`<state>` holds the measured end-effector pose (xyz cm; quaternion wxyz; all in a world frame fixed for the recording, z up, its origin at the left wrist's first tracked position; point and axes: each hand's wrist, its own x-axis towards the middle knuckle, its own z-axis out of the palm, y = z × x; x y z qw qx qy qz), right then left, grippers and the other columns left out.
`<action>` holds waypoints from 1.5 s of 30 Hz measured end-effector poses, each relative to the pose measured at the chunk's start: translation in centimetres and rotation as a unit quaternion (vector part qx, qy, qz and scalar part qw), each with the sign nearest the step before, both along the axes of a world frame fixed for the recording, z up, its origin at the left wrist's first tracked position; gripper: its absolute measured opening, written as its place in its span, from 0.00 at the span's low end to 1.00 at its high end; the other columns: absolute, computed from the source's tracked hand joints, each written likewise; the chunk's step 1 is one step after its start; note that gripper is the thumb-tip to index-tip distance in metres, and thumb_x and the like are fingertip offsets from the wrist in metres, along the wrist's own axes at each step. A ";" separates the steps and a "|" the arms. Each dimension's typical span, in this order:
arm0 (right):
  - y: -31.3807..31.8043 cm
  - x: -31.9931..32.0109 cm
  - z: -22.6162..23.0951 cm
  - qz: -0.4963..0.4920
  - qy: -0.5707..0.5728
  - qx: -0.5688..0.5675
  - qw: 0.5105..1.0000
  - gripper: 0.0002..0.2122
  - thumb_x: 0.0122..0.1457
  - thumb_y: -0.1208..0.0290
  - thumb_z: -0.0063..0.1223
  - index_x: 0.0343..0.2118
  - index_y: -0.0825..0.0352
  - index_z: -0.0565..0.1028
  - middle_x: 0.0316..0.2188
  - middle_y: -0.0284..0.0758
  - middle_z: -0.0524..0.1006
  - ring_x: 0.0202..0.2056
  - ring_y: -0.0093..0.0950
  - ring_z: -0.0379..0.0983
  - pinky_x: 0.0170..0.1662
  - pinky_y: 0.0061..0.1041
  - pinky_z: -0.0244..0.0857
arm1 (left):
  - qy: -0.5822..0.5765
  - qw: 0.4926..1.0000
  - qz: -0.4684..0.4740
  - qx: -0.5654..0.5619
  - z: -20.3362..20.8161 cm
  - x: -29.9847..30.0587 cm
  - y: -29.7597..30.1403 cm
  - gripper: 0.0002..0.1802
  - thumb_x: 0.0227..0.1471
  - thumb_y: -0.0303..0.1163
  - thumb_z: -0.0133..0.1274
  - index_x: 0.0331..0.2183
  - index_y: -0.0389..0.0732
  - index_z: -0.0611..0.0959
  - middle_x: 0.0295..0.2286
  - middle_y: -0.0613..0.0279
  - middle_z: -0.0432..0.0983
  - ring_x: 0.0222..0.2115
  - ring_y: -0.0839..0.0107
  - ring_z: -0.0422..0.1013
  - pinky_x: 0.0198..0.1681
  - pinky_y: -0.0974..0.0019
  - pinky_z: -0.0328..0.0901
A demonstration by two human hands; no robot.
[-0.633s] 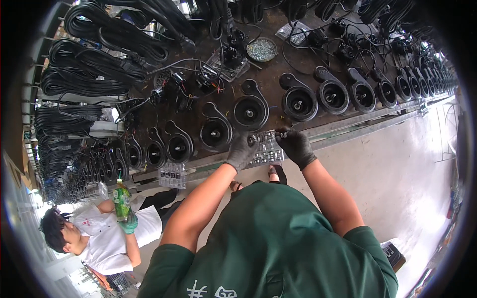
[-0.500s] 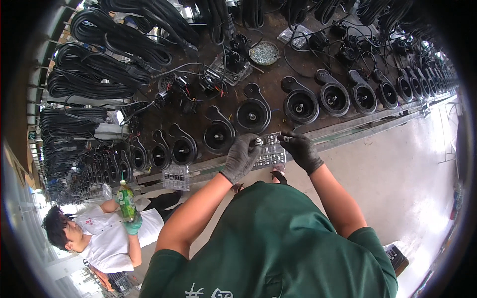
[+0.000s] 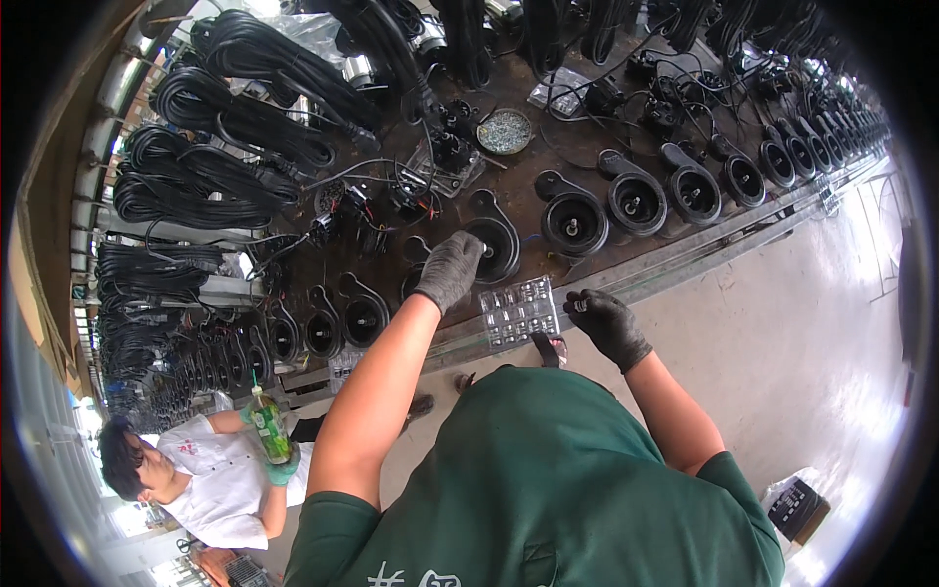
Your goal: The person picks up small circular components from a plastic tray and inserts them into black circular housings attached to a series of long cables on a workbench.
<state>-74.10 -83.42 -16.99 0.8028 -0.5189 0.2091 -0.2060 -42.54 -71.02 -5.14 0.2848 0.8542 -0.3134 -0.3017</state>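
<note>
My left hand (image 3: 452,270), in a dark grey glove, has its fingers closed at the centre of a round black pump-like housing (image 3: 505,256). A small silvery shaft tip shows by the fingertips; whether they hold a part is hidden. My right hand (image 3: 608,327), gloved alike, is held off the bench edge, fingers curled round a small silvery part that shows only in bits. Between the hands, a clear plastic blister tray (image 3: 519,315) with small round metal parts lies at the bench edge.
Similar black housings (image 3: 573,225) stand in a long row along the bench. Behind lie a round dish of small screws (image 3: 505,131), wired motor parts (image 3: 411,186) and coiled black cables (image 3: 196,176). At left, a person in white (image 3: 220,479) holds a green bottle (image 3: 271,427).
My left hand has moved from above the tray to the housing's centre. My right hand has drawn slightly away from the tray, toward me. More of the tray shows.
</note>
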 end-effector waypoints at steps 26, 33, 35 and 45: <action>-0.2 -3.6 2.7 -0.046 0.076 0.262 0.961 0.12 0.60 0.73 0.52 0.43 0.75 0.77 0.44 0.47 0.82 0.41 0.41 0.81 0.47 0.41 0.79 | -0.347 0.862 -0.288 0.233 1.0 -1.4 -4.3 0.09 0.57 0.28 0.53 0.40 0.41 0.84 0.40 0.45 0.80 0.42 0.50 0.80 0.45 0.50 0.75; -0.7 -4.2 4.8 -0.033 0.036 0.311 0.949 0.14 0.60 0.74 0.56 0.47 0.75 0.78 0.47 0.45 0.81 0.50 0.40 0.80 0.57 0.42 0.75 | -0.330 0.894 -0.262 0.151 2.5 -1.8 -3.0 0.07 0.57 0.30 0.55 0.38 0.42 0.84 0.40 0.47 0.80 0.44 0.51 0.79 0.48 0.50 0.73; -0.5 -4.4 5.0 -0.027 0.039 0.315 0.948 0.14 0.60 0.74 0.57 0.47 0.75 0.78 0.47 0.45 0.81 0.50 0.40 0.80 0.57 0.42 0.75 | -0.394 0.862 -0.294 0.122 3.0 -1.9 -2.8 0.07 0.56 0.28 0.53 0.36 0.44 0.85 0.38 0.51 0.80 0.43 0.53 0.79 0.46 0.53 0.75; 0.7 -3.1 8.4 -0.027 0.040 0.132 0.990 0.13 0.61 0.75 0.58 0.48 0.71 0.76 0.44 0.39 0.81 0.51 0.37 0.80 0.58 0.39 0.75 | -0.385 0.861 -0.295 0.154 2.5 -1.2 -3.0 0.06 0.57 0.30 0.55 0.36 0.44 0.86 0.38 0.50 0.82 0.42 0.53 0.81 0.44 0.52 0.76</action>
